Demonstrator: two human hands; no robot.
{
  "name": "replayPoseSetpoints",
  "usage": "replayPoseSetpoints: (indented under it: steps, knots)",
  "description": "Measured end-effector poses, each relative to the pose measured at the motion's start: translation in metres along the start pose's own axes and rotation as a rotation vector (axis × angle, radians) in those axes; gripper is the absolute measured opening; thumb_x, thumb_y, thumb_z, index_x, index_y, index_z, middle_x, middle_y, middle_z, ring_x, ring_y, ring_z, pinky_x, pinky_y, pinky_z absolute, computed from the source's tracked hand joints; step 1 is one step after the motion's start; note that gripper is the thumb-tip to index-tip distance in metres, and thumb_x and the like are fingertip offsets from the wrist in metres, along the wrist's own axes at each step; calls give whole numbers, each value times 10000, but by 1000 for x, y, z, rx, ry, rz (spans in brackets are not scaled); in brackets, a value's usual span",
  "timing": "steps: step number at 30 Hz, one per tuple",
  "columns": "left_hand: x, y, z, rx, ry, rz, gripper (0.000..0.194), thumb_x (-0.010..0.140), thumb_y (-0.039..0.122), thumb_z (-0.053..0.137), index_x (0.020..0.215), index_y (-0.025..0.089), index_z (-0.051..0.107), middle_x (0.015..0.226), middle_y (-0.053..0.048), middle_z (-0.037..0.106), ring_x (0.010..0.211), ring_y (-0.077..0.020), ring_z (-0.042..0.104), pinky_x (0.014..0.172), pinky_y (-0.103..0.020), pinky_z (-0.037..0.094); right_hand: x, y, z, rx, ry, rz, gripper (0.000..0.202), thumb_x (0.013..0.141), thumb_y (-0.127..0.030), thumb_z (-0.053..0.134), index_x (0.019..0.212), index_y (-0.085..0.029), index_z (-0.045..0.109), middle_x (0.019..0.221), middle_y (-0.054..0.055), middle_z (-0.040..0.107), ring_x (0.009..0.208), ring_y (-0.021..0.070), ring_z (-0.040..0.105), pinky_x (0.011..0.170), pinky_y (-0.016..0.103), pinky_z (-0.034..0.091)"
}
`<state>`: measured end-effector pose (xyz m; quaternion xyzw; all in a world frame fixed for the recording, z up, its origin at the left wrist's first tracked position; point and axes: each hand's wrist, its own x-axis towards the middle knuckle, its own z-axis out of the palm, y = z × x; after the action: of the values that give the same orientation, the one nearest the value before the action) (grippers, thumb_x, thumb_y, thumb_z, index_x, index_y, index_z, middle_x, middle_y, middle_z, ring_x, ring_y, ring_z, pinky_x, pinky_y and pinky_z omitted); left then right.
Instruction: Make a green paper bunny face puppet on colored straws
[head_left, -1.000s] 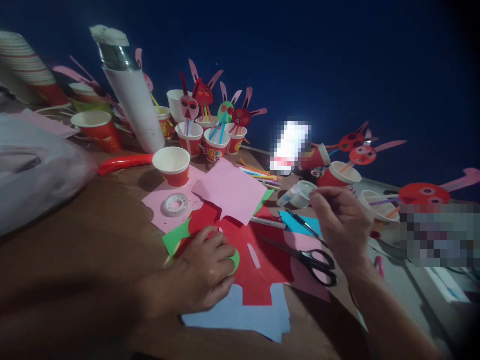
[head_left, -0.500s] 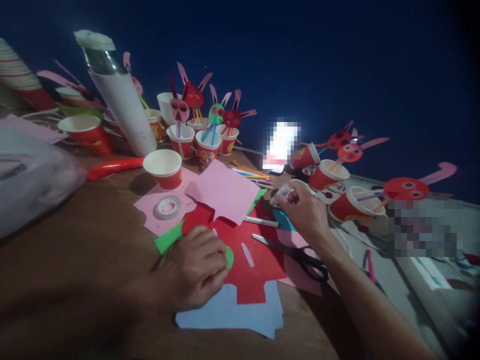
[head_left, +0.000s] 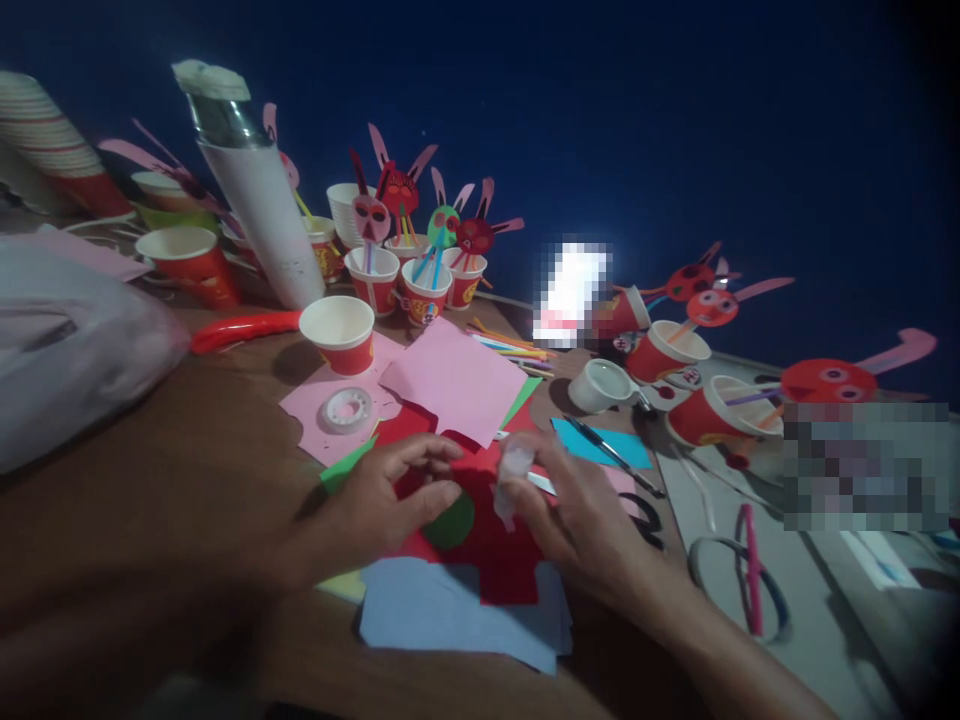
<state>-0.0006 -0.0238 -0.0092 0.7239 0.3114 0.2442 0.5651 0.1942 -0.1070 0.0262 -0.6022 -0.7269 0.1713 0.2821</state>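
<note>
My right hand (head_left: pixel 574 500) grips a small crumpled whitish wad (head_left: pixel 516 470) between thumb and fingers, over red paper; whether it is tissue or plastic I cannot make out. My left hand (head_left: pixel 409 490) faces it with thumb and fingers apart and nothing in them. Below its thumb a green paper circle (head_left: pixel 450 520) lies on the red paper (head_left: pixel 510 580). Behind the hands is a pink sheet (head_left: pixel 457 380), with a roll of clear tape (head_left: pixel 346 410) to its left. Black-handled scissors (head_left: pixel 646 518) are mostly hidden by my right hand.
A red paper cup (head_left: pixel 339 340) stands behind the tape roll. Cups with paper rabbit heads on straws (head_left: pixel 371 225) line the back and right. A white thermos (head_left: pixel 255 220), plastic bag (head_left: pixel 82 350), bright phone (head_left: pixel 571 290), small white cup (head_left: pixel 600 385) and black pen (head_left: pixel 611 455) surround the papers.
My right hand has come left and nearer with the whitish wad, away from the small white cup. My left hand has lifted and its fingers have spread, baring more of the green circle.
</note>
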Motion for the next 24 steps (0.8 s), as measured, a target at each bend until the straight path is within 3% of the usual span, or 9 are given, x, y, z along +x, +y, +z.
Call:
replayPoseSetpoints:
  steps: [4, 8, 12, 21, 24]
  knots:
    - [2, -3, 4, -297, -140, -92, 282, 761, 288, 629, 1011, 175, 564, 901, -37, 641, 817, -146, 613, 701, -257, 500, -2, -7, 18, -104, -162, -62, 250, 919, -286, 397, 1114, -194, 524, 932, 88, 608, 688, 176, 594, 585, 271, 441]
    - [0, -3, 7, -367, -170, -165, 290, 745, 280, 653, 993, 160, 560, 818, -20, 629, 723, -124, 601, 650, -246, 485, -3, -2, 34, -179, -85, -92, 283, 872, -351, 513, 1074, -163, 574, 892, 98, 625, 696, 205, 612, 544, 272, 436]
    - [0, 2, 5, -332, -92, -167, 244, 738, 267, 637, 948, 154, 583, 733, 9, 597, 634, -93, 550, 558, -202, 440, -4, 0, 37, -131, -18, -61, 253, 811, -314, 606, 1016, -166, 598, 890, 90, 641, 760, 223, 622, 610, 297, 460]
    - [3, 13, 0, -216, 15, -147, 172, 718, 287, 637, 816, 153, 593, 586, 40, 564, 497, -77, 496, 446, -178, 389, -2, 5, 20, -143, -38, -74, 146, 862, -314, 543, 881, -208, 643, 768, 18, 698, 674, 165, 625, 565, 246, 378]
    - [7, 14, -10, -220, 151, -97, 157, 748, 309, 627, 769, 161, 580, 561, 41, 564, 455, -69, 485, 402, -165, 370, -1, 11, 8, -176, -10, -78, 164, 874, -326, 534, 868, -214, 653, 781, 23, 700, 705, 167, 627, 598, 247, 385]
